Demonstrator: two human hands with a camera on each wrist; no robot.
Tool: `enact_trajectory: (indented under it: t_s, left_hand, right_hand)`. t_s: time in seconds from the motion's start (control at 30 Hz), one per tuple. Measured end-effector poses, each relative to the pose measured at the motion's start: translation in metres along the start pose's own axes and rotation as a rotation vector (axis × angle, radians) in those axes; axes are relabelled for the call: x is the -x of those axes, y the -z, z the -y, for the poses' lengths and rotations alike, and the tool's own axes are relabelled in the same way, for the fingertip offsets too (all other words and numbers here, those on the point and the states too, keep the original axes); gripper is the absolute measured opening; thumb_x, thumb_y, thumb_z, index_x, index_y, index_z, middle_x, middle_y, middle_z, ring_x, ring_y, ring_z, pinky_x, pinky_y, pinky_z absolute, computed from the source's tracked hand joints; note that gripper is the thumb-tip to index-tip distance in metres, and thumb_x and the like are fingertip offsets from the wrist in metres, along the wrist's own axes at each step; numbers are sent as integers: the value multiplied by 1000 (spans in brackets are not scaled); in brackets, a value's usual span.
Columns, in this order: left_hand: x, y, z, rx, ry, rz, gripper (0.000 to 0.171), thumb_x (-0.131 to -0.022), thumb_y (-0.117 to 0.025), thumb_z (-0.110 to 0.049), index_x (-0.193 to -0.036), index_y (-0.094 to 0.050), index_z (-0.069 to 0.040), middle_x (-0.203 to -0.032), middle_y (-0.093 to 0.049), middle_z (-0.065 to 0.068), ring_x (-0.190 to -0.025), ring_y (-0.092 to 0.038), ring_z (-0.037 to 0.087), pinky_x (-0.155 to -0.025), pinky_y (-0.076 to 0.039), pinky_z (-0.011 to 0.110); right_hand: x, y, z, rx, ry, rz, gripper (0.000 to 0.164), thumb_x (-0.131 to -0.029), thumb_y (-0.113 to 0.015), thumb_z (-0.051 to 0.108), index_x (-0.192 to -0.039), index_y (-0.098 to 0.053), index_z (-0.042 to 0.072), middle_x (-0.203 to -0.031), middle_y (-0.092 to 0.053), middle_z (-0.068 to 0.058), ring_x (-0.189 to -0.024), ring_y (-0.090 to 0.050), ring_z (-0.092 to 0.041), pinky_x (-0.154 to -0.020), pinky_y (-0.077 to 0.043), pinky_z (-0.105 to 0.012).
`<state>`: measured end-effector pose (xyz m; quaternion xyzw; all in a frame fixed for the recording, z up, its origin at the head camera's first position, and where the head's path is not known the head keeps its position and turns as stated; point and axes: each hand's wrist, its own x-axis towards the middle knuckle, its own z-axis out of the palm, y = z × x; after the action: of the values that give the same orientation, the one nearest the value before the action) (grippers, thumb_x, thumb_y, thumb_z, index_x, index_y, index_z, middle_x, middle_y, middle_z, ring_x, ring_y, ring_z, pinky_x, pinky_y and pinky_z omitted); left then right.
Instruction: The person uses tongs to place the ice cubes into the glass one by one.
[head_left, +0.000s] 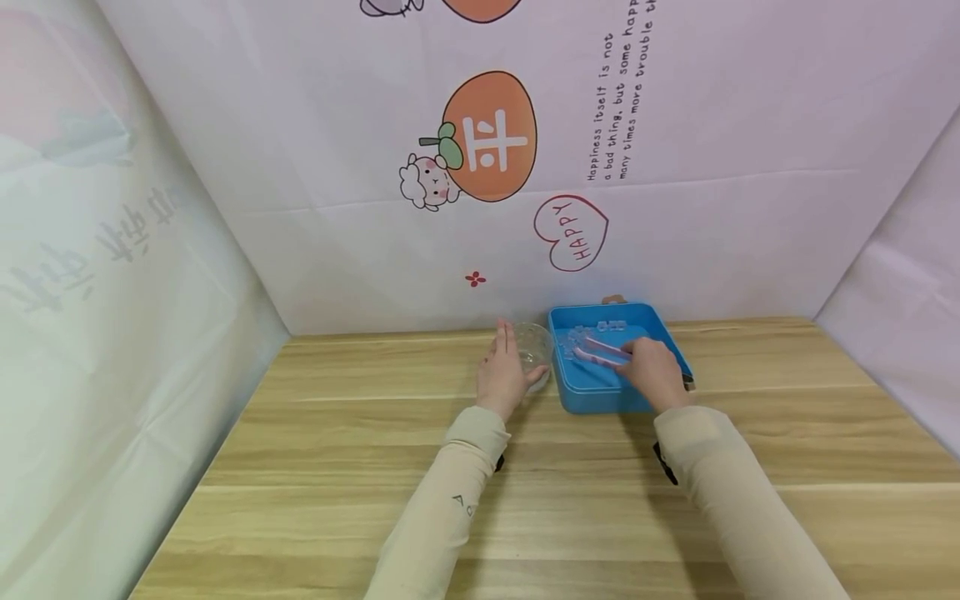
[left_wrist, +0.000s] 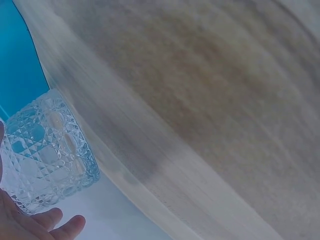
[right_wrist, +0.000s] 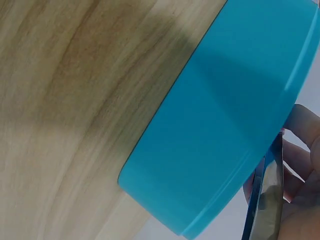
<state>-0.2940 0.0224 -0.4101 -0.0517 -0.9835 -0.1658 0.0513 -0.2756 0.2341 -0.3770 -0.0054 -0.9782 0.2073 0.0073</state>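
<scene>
My left hand (head_left: 501, 375) holds a clear glass cup (head_left: 536, 342) on the wooden table, thumb at its near side and fingers along its left. A cut diamond pattern shows on the glass (left_wrist: 50, 150) in the left wrist view. Just right of the cup stands a blue box (head_left: 603, 402). My right hand (head_left: 652, 373) reaches over the box's right side and grips pink tongs (head_left: 598, 360). Their tips lie among small clear cubes (head_left: 576, 340) at the box's left. In the right wrist view, a shiny metal end (right_wrist: 267, 205) of the tongs shows by the palm.
A few more clear cubes (head_left: 611, 326) lie near the box's back wall. Behind the table hangs a white printed cloth (head_left: 375, 267), close to the box and cup. Another pale cloth (head_left: 150, 375) hangs on the left.
</scene>
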Motion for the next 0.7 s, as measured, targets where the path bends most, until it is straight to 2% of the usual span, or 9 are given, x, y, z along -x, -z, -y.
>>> enact_trajectory:
  t_s: [0.3,0.7]
  left_hand:
    - [1,-1,1,-19,-9,-11,96,-87,-59,-57,-153,-14,-5,-162,-11,8,-142,-36,21,-103,-47,39]
    - [1,-1,2,-18,-14,-18,95,-87,-61,-54,-153,-14,-4,-162,-14,9,-139,-40,22,-104,-46,38]
  right_hand:
    - [-1,-4,-1,12,5,-1,38,-90,-65,15,-118,-61,-11,-115,-63,-32,-97,-63,-43,-80,-54,-51]
    - [-1,-9,3,37,9,-2,39,-89,-66,14,-118,-61,-11,-117,-63,-31,-100,-62,-44,-81,-54,-52]
